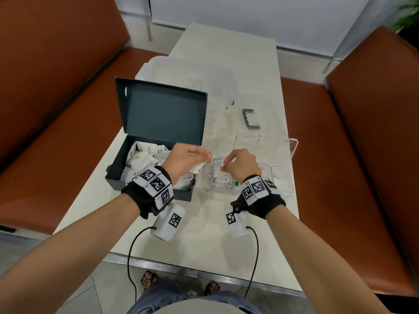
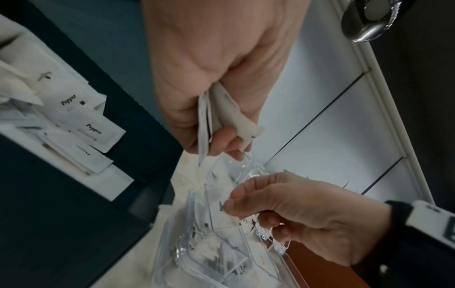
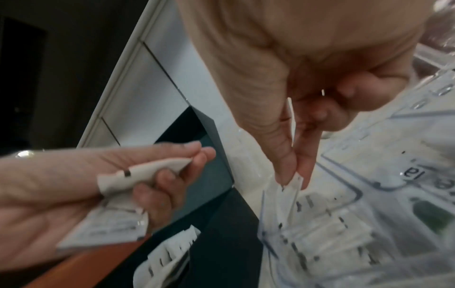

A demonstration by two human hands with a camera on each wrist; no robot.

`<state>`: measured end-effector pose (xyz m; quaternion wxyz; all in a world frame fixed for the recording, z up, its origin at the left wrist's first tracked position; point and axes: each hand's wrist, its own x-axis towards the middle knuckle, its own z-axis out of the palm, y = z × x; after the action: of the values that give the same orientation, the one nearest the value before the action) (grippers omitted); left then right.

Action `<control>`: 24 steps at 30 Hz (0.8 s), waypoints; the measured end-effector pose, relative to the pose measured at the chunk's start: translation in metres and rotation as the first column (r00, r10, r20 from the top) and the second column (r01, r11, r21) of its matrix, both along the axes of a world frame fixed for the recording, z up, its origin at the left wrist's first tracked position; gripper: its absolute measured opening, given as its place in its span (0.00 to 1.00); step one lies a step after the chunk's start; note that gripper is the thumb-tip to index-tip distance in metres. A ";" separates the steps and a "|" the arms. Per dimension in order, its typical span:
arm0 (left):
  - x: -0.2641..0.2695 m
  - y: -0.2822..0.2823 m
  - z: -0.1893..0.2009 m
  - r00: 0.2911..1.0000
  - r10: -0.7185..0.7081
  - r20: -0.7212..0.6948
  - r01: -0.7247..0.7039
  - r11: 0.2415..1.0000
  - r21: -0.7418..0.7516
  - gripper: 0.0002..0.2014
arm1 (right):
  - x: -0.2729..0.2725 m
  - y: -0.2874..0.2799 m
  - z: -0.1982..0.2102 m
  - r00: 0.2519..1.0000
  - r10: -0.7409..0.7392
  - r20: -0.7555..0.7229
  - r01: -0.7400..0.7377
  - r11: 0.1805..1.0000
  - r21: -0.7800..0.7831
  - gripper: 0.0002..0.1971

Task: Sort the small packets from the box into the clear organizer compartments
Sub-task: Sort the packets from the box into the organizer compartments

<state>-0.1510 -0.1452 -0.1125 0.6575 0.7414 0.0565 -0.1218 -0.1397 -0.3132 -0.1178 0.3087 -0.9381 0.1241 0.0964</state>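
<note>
The left hand (image 1: pixel 181 158) grips a small bunch of white packets (image 2: pixel 222 115), fingers curled round them, hovering just at the right edge of the dark box (image 1: pixel 127 175), whose lid stands open at the back. More packets (image 1: pixel 141 160) lie heaped inside that box, some marked Pepper. Right of the box sits the clear organizer (image 1: pixel 281 177) on the white table (image 1: pixel 226 64). Over its compartment nearest the box, the right hand (image 1: pixel 240 165) pinches one thin packet (image 3: pixel 294 185) between thumb and forefinger, its lower end dipping among packets already in there, though the blur makes contact hard to judge. Beyond the organizer lies a grey handle (image 1: pixel 249 120)
</note>
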 end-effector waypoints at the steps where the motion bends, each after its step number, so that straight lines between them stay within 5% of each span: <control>1: -0.001 0.000 0.000 1.000 0.000 0.001 0.000 1.000 0.008 0.05 | 0.000 0.004 -0.003 1.000 0.010 0.010 -0.009 0.999 -0.042 0.07; 6: -0.005 -0.002 0.004 0.998 0.040 -0.048 -0.040 0.999 -0.015 0.08 | -0.005 0.012 -0.015 0.991 0.115 0.072 -0.097 0.971 -0.218 0.08; 14: -0.008 0.000 0.026 0.974 -0.027 -0.224 -0.036 0.962 -0.271 0.15 | -0.009 0.012 -0.016 0.923 0.374 0.095 -0.296 0.845 -0.446 0.10; 16: -0.008 0.001 0.027 0.981 -0.062 -0.186 0.009 0.961 -0.275 0.20 | -0.008 0.007 -0.008 0.928 0.325 0.180 -0.248 0.903 -0.350 0.10; 19: -0.008 0.000 0.026 0.991 -0.075 -0.112 0.052 0.978 -0.202 0.21 | -0.010 -0.001 0.011 0.928 0.134 0.348 -0.141 0.990 -0.007 0.11; 24: -0.007 -0.016 0.022 0.999 -0.030 0.031 0.034 0.991 -0.129 0.22 | -0.029 -0.009 0.030 0.981 -0.078 0.176 -0.030 0.841 0.540 0.10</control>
<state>-0.1581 -0.1612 -0.0907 0.7029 0.6997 0.0271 -0.1249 -0.1688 -0.3222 -0.0876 0.5721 -0.8162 0.0734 0.0333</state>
